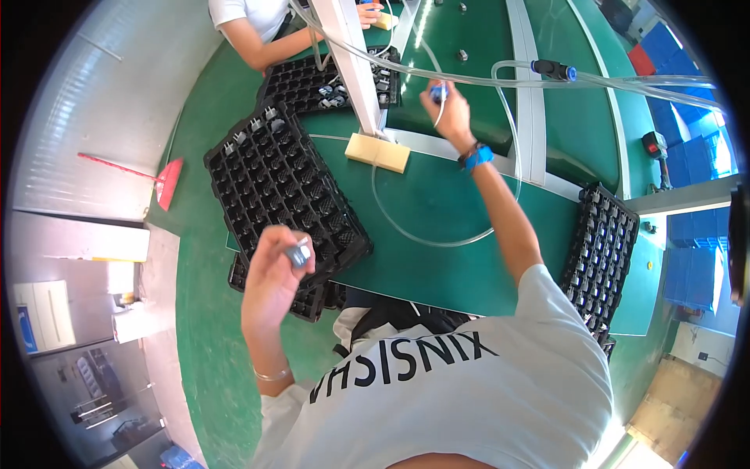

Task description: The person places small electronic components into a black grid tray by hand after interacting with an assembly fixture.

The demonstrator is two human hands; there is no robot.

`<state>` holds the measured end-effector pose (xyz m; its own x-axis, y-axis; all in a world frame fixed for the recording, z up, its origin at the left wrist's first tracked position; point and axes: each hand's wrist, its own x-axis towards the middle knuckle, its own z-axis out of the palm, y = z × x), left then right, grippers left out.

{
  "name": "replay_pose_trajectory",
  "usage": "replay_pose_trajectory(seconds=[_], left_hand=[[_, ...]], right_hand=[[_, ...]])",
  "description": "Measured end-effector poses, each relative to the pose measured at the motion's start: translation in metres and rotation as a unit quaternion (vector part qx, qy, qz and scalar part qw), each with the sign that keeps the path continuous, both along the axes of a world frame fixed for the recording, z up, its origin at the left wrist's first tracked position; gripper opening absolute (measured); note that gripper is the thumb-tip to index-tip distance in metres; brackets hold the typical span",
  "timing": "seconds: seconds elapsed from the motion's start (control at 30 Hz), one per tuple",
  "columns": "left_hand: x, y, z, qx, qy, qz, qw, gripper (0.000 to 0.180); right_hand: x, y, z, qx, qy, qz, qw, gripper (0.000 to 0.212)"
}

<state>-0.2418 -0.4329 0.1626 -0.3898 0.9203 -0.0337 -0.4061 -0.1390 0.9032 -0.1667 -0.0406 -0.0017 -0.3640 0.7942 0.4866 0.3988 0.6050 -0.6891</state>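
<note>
One small grey part (298, 254) sits pinched between the thumb and fingers of the left hand (269, 273), left of centre in the frame. It is slightly blurred, so its exact shape cannot be told. A light grip near its edge would probably serve best, leaving the faces uncovered and the part free to be turned.

The fingers of the right hand (455, 125), at upper centre, are curled around a blue piece (439, 93) with thin tubing at it; how firmly they press cannot be seen. Holding this piece by its body rather than by the tubing should spare the joint any strain.

Just outward, a clear tube (449, 244) loops across the green table (437, 273) between the hands. The right forearm would do well to pass without catching that loop. Near its left side lies a pale yellow block (377, 153), beside the foot of a white post (348, 66).

Behind the left fingertips, a black tray (273, 176) fills the left-centre, its many pockets close together; lifting the wrist over its rim seems wise. Another black tray (600, 258) stands at right.
</note>
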Motion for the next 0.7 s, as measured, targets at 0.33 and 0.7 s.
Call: replay_pose_trajectory(seconds=[0.33, 0.7], left_hand=[[0.047, 0.013, -0.021, 0.032, -0.012, 0.073, 0.997, 0.021], [0.047, 0.059, -0.024, 0.110, 0.138, 0.136, 0.975, 0.026]], right_hand=[[0.015, 0.053, 0.002, 0.081, -0.051, -0.052, 0.994, 0.027], [0.046, -0.160, 0.112, -0.654, 0.279, 0.412, 0.569, 0.038]])
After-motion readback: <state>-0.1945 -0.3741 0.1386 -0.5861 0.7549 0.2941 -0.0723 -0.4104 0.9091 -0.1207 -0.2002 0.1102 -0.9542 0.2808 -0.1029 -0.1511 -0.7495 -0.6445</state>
